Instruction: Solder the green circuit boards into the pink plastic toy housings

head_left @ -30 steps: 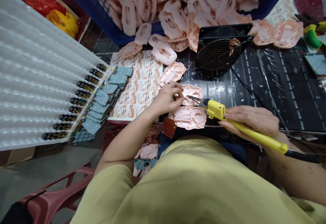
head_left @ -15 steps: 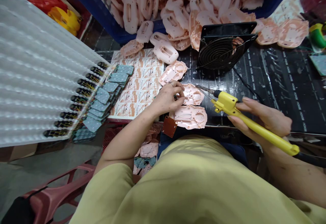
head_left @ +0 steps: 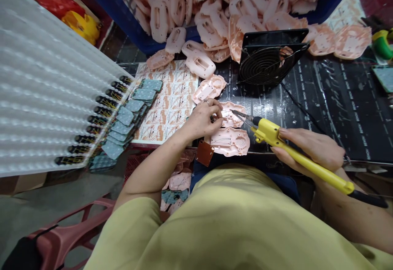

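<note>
My left hand (head_left: 202, 119) is closed in a pinch on something small against a pink plastic shell (head_left: 233, 114) lying on the black table mat (head_left: 331, 110). My right hand (head_left: 313, 149) grips a yellow soldering iron (head_left: 302, 160), and its metal tip (head_left: 238, 114) points down onto that same shell. A second pink shell (head_left: 230, 141) lies just in front, nearer my body, with a small brown board (head_left: 204, 153) at its left end.
A black fan (head_left: 267, 59) stands behind the shells. A blue bin (head_left: 123, 20) at the back holds several pink shells, with more spilled on the mat. Grey keypad boards (head_left: 129, 108) with wired parts lie left, beside a white ribbed tray (head_left: 46, 94). A printed sheet (head_left: 167, 102) lies under them.
The soldering iron lifted away to the right half a second ago, then came back down with its tip on the shell. My left hand stayed in place.
</note>
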The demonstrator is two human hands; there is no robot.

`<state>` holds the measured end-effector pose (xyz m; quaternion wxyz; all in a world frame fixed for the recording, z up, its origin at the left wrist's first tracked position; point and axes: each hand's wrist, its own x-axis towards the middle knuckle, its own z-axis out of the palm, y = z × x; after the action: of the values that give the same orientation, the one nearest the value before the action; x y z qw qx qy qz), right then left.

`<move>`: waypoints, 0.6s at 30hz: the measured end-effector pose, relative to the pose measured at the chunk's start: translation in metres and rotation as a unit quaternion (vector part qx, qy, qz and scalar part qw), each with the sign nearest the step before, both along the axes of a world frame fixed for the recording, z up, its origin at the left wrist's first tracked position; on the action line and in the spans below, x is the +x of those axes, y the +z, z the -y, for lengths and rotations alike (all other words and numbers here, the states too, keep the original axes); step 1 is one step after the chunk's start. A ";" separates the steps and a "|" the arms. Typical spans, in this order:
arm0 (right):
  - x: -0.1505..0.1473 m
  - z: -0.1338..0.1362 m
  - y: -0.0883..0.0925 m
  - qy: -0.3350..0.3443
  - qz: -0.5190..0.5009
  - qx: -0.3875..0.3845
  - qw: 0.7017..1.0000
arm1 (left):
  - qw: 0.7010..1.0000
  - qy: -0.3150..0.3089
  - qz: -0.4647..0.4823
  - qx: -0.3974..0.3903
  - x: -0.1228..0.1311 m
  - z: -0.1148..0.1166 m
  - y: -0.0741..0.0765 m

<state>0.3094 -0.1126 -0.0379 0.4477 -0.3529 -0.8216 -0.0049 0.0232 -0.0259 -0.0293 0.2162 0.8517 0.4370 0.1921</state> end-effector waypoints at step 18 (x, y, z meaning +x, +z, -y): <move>-0.032 -0.013 -0.033 0.134 0.114 -0.007 0.984 | 0.980 0.063 -0.188 0.013 -0.004 -0.038 0.005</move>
<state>0.2771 -0.1000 -0.0710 0.3450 -0.2403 -0.9071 0.0205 0.0192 0.0122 -0.0246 0.1061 0.8462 0.5199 0.0475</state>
